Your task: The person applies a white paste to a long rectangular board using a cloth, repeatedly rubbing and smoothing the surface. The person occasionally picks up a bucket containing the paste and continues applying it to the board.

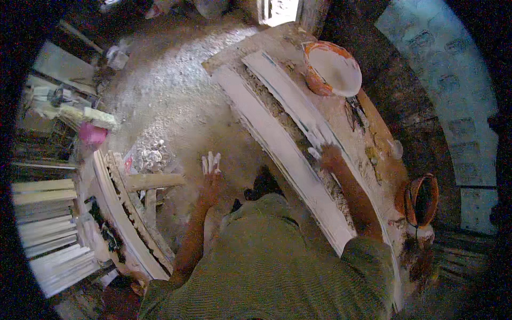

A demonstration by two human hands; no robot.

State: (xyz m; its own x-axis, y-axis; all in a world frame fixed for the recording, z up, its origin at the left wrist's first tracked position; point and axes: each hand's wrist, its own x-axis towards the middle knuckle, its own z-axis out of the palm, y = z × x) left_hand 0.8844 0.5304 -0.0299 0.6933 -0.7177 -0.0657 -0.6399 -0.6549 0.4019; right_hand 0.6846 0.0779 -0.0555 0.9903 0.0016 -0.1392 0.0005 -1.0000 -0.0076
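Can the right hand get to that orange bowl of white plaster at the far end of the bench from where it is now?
Probably yes. The right hand rests on the long white moulding strip, and the bench top between it and the orange bowl holds only low debris, so nothing tall blocks a forward reach.

The right hand (329,156) lay on the long white moulding (290,154) with its fingertips whitened and smeared, so how the fingers were set could not be told, and the near end of that moulding ran out of sight behind the person's olive sleeve (368,261). The left hand (211,173) hung with plaster-coated fingers spread over the dusty floor (170,101), and whether it touched anything could not be made out. At the far edge the bright opening (277,9) was cut off by the frame, the clutter at the far left (58,98) was too dark and small to name, and the inside of the dark bucket (421,200) on the right was lost in shadow.
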